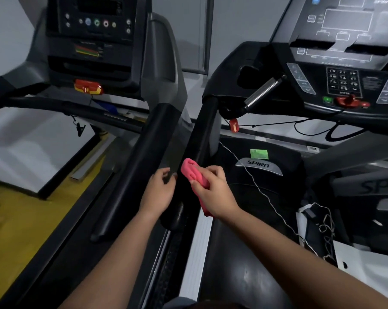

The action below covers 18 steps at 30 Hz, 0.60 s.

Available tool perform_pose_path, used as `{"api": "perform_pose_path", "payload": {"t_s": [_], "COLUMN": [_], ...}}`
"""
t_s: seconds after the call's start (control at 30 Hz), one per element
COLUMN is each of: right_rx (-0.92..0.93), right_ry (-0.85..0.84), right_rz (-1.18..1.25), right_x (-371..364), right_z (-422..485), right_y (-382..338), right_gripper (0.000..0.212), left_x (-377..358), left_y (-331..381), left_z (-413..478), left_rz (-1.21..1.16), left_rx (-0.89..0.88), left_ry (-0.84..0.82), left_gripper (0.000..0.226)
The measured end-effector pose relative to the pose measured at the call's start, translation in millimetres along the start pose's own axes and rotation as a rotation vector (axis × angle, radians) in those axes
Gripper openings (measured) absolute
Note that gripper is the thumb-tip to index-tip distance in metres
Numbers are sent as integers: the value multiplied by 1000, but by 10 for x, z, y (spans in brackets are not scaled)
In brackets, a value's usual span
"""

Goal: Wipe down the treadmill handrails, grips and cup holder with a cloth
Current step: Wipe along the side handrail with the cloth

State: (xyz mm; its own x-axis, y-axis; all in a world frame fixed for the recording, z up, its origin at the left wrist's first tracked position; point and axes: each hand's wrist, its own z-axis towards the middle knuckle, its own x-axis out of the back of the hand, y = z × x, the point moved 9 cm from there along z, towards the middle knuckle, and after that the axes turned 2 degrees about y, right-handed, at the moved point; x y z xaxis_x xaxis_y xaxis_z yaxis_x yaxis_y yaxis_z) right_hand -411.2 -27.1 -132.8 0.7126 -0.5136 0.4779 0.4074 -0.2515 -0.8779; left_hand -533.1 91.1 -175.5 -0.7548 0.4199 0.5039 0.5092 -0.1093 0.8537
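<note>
Two treadmills stand side by side. My right hand [213, 190] grips a folded pink cloth [191, 172] against the black left handrail [203, 134] of the right treadmill. My left hand [159, 190] is just left of it, fingers curled around the lower part of the same rail near its end [174, 216]. A silver pulse grip [262, 91] slants up toward the right console [344, 63]. A dark recess [248, 74] lies left of that console; I cannot tell whether it is the cup holder.
The left treadmill's black handrail [148, 148] runs close beside the one I hold, with a narrow gap between. A red safety key [234, 125] on a cord hangs under the right console. White and black cables [322, 221] lie at the right. The floor at the left is yellow [16, 219].
</note>
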Motion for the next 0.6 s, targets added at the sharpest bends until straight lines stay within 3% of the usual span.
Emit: {"api": "perform_pose_path", "payload": {"t_s": [0.23,0.4,0.6], "right_rx": [125,147,83], "right_ry": [-40,-60,-13], "right_rz": [-204,-142,-111], "right_x": [-322,-365,-263], "right_z": [-181,-263,17], "right_y": [-36,8,-22], "right_gripper": [41,37,36], "left_x": [242,17,-148], "left_y": [-49,-187,-310], "left_z": [42,-23,-94], "left_rz": [47,-210,-238], "left_rx": [-65,102,149], "left_ry": [65,-40,-68], "left_gripper": [38,18,24]}}
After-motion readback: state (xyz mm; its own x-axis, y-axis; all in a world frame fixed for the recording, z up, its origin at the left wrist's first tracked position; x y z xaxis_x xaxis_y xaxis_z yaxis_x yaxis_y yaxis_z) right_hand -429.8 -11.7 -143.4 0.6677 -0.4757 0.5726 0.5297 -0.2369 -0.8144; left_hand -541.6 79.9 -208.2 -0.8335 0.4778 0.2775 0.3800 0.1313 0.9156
